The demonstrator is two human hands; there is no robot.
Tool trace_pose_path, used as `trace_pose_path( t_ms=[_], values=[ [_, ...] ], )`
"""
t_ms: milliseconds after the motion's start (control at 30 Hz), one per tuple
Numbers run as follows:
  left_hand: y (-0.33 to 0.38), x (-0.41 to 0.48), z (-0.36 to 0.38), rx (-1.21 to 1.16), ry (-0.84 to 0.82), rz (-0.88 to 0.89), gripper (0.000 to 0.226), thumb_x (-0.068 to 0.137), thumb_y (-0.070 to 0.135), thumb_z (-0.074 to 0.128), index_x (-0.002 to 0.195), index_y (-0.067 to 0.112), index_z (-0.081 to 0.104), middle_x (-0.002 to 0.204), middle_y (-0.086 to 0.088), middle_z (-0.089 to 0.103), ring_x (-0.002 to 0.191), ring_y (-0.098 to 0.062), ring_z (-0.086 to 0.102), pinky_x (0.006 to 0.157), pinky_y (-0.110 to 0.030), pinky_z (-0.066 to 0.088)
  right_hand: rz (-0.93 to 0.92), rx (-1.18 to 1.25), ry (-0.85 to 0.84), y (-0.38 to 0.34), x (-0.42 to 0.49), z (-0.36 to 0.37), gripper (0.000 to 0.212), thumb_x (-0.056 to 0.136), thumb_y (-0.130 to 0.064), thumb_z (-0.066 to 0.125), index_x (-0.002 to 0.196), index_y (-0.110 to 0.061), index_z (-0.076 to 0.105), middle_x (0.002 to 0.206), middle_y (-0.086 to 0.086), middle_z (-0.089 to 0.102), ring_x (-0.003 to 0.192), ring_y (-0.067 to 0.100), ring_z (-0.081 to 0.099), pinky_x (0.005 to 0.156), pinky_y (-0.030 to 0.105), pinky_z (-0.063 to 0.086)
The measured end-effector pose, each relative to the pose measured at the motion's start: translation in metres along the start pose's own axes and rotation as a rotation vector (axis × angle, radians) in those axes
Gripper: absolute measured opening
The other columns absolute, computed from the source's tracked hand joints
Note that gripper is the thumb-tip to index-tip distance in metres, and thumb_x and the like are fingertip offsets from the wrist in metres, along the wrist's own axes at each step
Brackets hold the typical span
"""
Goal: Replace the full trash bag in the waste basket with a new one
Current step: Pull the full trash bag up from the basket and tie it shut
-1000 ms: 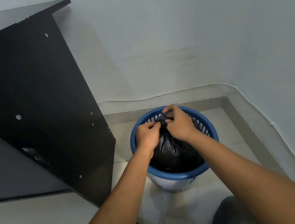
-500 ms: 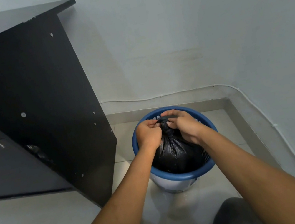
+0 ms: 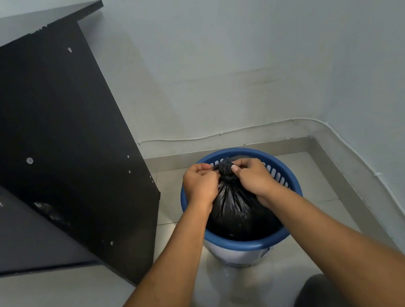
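Observation:
A full black trash bag [image 3: 237,209] sits inside a waste basket with a blue rim [image 3: 249,244] and a white body, standing on the tiled floor in a corner. The bag's top is gathered into a tight knot [image 3: 226,170]. My left hand [image 3: 200,186] pinches the bag's plastic just left of the knot. On the knot's right side my right hand [image 3: 253,178] pinches the plastic, thumb pressed against the knot. Both hands hover over the far half of the basket.
A dark wooden desk side panel [image 3: 59,139] stands close on the basket's left. Pale walls close the corner behind and to the right, with a thin white cable [image 3: 219,133] along the skirting. My dark-clothed knee [image 3: 317,300] is near the bottom edge.
Both hands have drawn slightly apart on either side of the bag's top, and the gathered plastic now shows as a tight knot between them. The basket has not moved.

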State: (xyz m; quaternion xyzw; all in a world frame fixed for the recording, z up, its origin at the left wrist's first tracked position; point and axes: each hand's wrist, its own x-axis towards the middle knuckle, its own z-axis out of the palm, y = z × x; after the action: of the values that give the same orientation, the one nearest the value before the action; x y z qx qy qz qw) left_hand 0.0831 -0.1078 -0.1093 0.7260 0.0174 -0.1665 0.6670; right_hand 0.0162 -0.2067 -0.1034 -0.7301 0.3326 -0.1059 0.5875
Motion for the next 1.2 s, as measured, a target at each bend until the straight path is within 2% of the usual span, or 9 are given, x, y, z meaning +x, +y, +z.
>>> trace_pose_path(
  t_ms=[200,367,533,633,733,800,867,1033,1200],
  values=[
    [0.003,0.007,-0.002,0.053,0.029,-0.017,0.025,0.071,-0.004,0.052,0.077,0.019,0.061,0.075,-0.005,0.065,0.077,-0.031,0.070,0.076,-0.045,0.060,0.089,0.331,-0.130,-0.002,-0.007,-0.001,0.026,0.102,0.000,0.042,0.105,0.000,0.069,0.111,0.024,0.070,0.100,0.030,0.066,0.099,0.044,0.052],
    [0.002,0.009,0.001,-0.007,0.028,-0.044,0.028,0.075,-0.010,0.048,0.075,0.015,0.060,0.069,-0.005,0.061,0.059,-0.021,0.061,0.061,-0.033,0.057,0.152,0.468,-0.204,-0.001,-0.005,-0.005,0.032,0.100,0.007,0.037,0.122,0.004,0.061,0.120,0.027,0.065,0.108,0.033,0.063,0.099,0.042,0.050],
    [-0.004,0.010,0.003,-0.050,-0.038,-0.089,0.033,0.073,-0.012,0.044,0.068,0.017,0.057,0.062,-0.004,0.054,0.054,-0.018,0.048,0.050,-0.026,0.038,0.180,0.525,-0.260,0.000,0.002,-0.011,0.048,0.089,0.020,0.036,0.127,-0.001,0.057,0.122,0.025,0.065,0.113,0.034,0.063,0.091,0.040,0.055],
    [-0.007,0.010,0.000,-0.082,-0.100,-0.089,0.034,0.073,-0.013,0.043,0.067,0.017,0.057,0.059,-0.003,0.052,0.055,-0.018,0.046,0.050,-0.025,0.036,0.058,0.366,-0.275,-0.009,-0.001,-0.016,0.042,0.088,0.015,0.036,0.115,-0.004,0.062,0.112,0.018,0.067,0.099,0.026,0.064,0.085,0.034,0.054],
    [-0.007,0.013,-0.004,-0.172,-0.162,-0.120,0.033,0.079,-0.015,0.042,0.075,0.014,0.057,0.066,-0.006,0.057,0.059,-0.019,0.053,0.052,-0.026,0.044,-0.091,0.148,-0.264,-0.013,-0.001,-0.019,0.024,0.089,-0.005,0.055,0.111,-0.013,0.061,0.105,0.010,0.065,0.091,0.018,0.061,0.080,0.029,0.049],
    [-0.007,0.015,-0.006,-0.213,-0.196,-0.126,0.032,0.082,-0.015,0.041,0.078,0.013,0.057,0.072,-0.010,0.059,0.063,-0.022,0.056,0.056,-0.029,0.046,-0.220,-0.123,-0.282,-0.006,0.000,-0.022,0.044,0.076,-0.035,0.077,0.116,-0.029,0.059,0.112,0.003,0.061,0.100,0.015,0.062,0.090,0.031,0.049],
    [-0.007,0.016,-0.008,-0.213,-0.249,-0.098,0.035,0.081,-0.015,0.041,0.080,0.013,0.060,0.083,-0.015,0.061,0.073,-0.027,0.060,0.063,-0.032,0.048,-0.350,-0.328,-0.227,0.001,0.001,-0.024,0.062,0.064,-0.041,0.088,0.117,-0.036,0.056,0.114,0.000,0.053,0.106,0.014,0.058,0.096,0.032,0.047],
    [-0.009,0.010,-0.007,-0.140,-0.366,0.105,0.051,0.080,-0.020,0.041,0.091,0.018,0.074,0.096,-0.006,0.072,0.095,-0.025,0.068,0.087,-0.042,0.056,-0.687,-0.711,0.027,0.002,-0.008,-0.025,0.049,0.079,-0.036,0.073,0.122,-0.036,0.048,0.109,-0.004,0.053,0.103,0.021,0.054,0.078,0.039,0.051],
    [-0.010,0.011,-0.008,-0.063,-0.365,0.157,0.045,0.088,-0.007,0.053,0.086,0.030,0.078,0.098,-0.003,0.076,0.098,-0.024,0.071,0.086,-0.037,0.056,-0.817,-0.996,0.100,0.003,-0.011,-0.021,0.038,0.088,-0.029,0.056,0.125,-0.033,0.048,0.101,-0.005,0.059,0.089,0.023,0.061,0.056,0.031,0.037]
  ],
)
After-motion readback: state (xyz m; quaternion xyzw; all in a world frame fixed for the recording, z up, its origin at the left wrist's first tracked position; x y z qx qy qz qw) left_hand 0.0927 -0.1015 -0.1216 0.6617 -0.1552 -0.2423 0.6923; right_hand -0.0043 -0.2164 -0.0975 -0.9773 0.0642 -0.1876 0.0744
